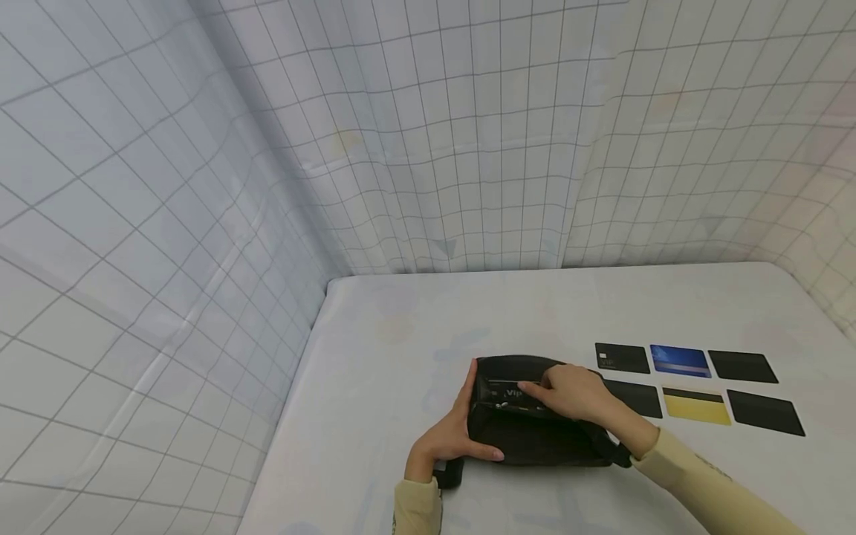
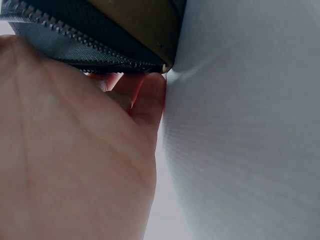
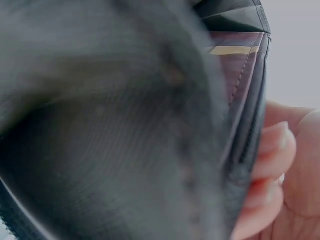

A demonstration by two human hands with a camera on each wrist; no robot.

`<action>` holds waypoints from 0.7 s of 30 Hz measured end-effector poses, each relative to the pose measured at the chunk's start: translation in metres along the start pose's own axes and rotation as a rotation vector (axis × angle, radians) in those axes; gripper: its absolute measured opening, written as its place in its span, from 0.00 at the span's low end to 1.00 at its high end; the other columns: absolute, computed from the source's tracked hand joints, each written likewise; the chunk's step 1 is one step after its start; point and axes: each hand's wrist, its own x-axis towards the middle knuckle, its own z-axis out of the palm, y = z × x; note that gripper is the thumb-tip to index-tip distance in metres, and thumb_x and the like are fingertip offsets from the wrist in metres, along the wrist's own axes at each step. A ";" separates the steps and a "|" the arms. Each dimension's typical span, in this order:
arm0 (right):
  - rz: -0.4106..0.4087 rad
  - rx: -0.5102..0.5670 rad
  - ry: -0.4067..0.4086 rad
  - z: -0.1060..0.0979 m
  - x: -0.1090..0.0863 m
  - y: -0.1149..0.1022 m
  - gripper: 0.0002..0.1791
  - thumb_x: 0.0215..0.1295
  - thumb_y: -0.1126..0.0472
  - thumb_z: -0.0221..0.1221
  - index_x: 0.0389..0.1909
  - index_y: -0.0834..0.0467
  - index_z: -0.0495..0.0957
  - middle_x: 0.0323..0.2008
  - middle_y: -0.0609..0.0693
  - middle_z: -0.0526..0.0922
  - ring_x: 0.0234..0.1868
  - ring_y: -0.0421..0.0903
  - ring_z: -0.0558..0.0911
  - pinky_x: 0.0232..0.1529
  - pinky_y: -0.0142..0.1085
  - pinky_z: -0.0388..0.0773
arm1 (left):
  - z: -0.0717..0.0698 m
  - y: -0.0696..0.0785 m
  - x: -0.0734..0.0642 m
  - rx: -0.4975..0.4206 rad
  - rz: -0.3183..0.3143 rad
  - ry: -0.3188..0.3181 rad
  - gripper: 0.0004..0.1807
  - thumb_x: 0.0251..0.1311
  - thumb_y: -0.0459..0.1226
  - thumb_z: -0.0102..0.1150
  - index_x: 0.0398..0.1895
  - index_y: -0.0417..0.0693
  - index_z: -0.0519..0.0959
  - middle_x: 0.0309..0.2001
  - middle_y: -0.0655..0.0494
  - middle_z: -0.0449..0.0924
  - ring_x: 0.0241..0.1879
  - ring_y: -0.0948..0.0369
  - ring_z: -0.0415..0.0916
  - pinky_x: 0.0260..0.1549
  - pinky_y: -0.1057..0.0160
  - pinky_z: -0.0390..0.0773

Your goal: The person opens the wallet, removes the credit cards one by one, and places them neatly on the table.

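Note:
A black zip wallet point(image 1: 535, 442) lies spread on the table, and a black card lettered "Vip" point(image 1: 500, 390) shows inside it. My left hand point(image 1: 446, 435) grips the wallet's left end, fingers along its side and thumb on the near panel. In the left wrist view the fingertips point(image 2: 150, 95) touch the wallet's zipped edge point(image 2: 75, 37). My right hand point(image 1: 578, 394) reaches over the wallet with its thumb on the card; its other fingers are curled, partly hidden. In the right wrist view, curled fingers point(image 3: 270, 150) lie beside the wallet's edge point(image 3: 250, 110).
To the right, cards lie in two rows: a black chip card point(image 1: 622, 358), a blue card point(image 1: 681, 361) and a black card point(image 1: 742, 366) behind; a partly covered black card point(image 1: 638, 399), a yellow card point(image 1: 698, 406) and another black card point(image 1: 765, 413) in front. White gridded curtains point(image 1: 468, 148) enclose the table point(image 1: 374, 334).

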 end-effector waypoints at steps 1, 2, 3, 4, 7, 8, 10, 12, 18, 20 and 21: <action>0.000 0.011 -0.005 0.000 0.000 0.000 0.27 0.64 0.37 0.49 0.19 0.54 0.79 0.11 0.44 0.71 0.14 0.40 0.69 0.18 0.34 0.65 | 0.000 0.000 0.000 0.000 -0.002 0.000 0.72 0.38 0.55 0.73 0.70 0.69 0.21 0.72 0.68 0.19 0.72 0.56 0.24 0.62 0.36 0.45; -0.004 0.022 -0.009 0.000 0.000 0.000 0.27 0.64 0.37 0.49 0.21 0.54 0.80 0.12 0.44 0.72 0.15 0.40 0.70 0.19 0.34 0.66 | 0.001 0.000 0.000 -0.003 -0.004 0.001 0.72 0.38 0.54 0.73 0.70 0.70 0.21 0.72 0.68 0.19 0.72 0.56 0.24 0.62 0.36 0.45; -0.005 0.034 -0.014 0.000 0.000 0.000 0.27 0.64 0.37 0.48 0.23 0.54 0.81 0.13 0.44 0.73 0.15 0.40 0.70 0.19 0.34 0.66 | 0.001 -0.001 0.000 -0.002 -0.007 0.002 0.71 0.38 0.54 0.73 0.69 0.71 0.21 0.72 0.68 0.18 0.72 0.56 0.24 0.62 0.36 0.45; -0.010 0.042 -0.015 -0.001 0.000 0.000 0.27 0.65 0.37 0.48 0.24 0.54 0.82 0.14 0.44 0.73 0.16 0.40 0.71 0.20 0.35 0.67 | 0.001 -0.001 0.000 -0.001 -0.010 0.003 0.71 0.38 0.54 0.73 0.69 0.72 0.21 0.72 0.69 0.18 0.72 0.56 0.24 0.62 0.36 0.45; -0.011 0.048 -0.007 -0.002 -0.001 0.000 0.27 0.65 0.38 0.48 0.22 0.55 0.81 0.12 0.44 0.72 0.15 0.40 0.70 0.18 0.34 0.66 | 0.002 -0.002 0.000 0.005 -0.013 0.004 0.72 0.38 0.54 0.73 0.69 0.71 0.21 0.71 0.69 0.18 0.72 0.56 0.24 0.62 0.36 0.45; -0.007 0.040 -0.002 -0.002 -0.001 0.000 0.28 0.65 0.38 0.48 0.20 0.55 0.81 0.11 0.44 0.72 0.14 0.40 0.69 0.17 0.34 0.65 | 0.002 -0.002 0.000 0.006 -0.012 0.005 0.72 0.38 0.54 0.74 0.69 0.71 0.21 0.71 0.69 0.18 0.72 0.56 0.24 0.62 0.36 0.45; 0.003 0.020 0.014 -0.002 -0.002 0.000 0.29 0.65 0.38 0.49 0.15 0.55 0.78 0.09 0.44 0.69 0.12 0.40 0.68 0.16 0.33 0.63 | 0.002 -0.002 0.000 0.009 -0.009 0.005 0.72 0.38 0.53 0.74 0.69 0.71 0.21 0.72 0.68 0.19 0.72 0.56 0.25 0.62 0.36 0.45; 0.019 0.005 0.024 -0.001 -0.002 0.000 0.30 0.65 0.39 0.49 0.11 0.55 0.75 0.07 0.44 0.67 0.10 0.40 0.66 0.15 0.32 0.61 | 0.002 -0.002 0.000 0.008 -0.004 0.004 0.72 0.38 0.53 0.74 0.69 0.72 0.21 0.72 0.68 0.19 0.72 0.56 0.25 0.62 0.36 0.45; 0.008 -0.010 0.022 0.000 -0.002 -0.001 0.29 0.65 0.38 0.49 0.10 0.52 0.74 0.08 0.44 0.67 0.11 0.40 0.67 0.15 0.32 0.61 | 0.001 0.000 0.000 0.001 0.004 0.000 0.72 0.38 0.54 0.73 0.70 0.67 0.21 0.72 0.68 0.19 0.72 0.56 0.24 0.62 0.36 0.45; -0.004 -0.010 0.011 0.000 -0.003 -0.001 0.28 0.64 0.37 0.48 0.13 0.52 0.77 0.09 0.43 0.69 0.13 0.40 0.68 0.16 0.33 0.63 | 0.000 0.000 0.000 -0.002 0.005 0.001 0.72 0.38 0.54 0.73 0.71 0.66 0.21 0.72 0.68 0.19 0.72 0.56 0.24 0.62 0.36 0.45; -0.007 -0.008 0.005 0.000 -0.003 -0.002 0.28 0.64 0.37 0.48 0.15 0.51 0.78 0.10 0.43 0.70 0.13 0.40 0.69 0.17 0.33 0.64 | 0.000 0.001 -0.001 -0.002 0.004 0.001 0.72 0.38 0.55 0.73 0.70 0.67 0.21 0.72 0.68 0.19 0.72 0.56 0.24 0.62 0.36 0.44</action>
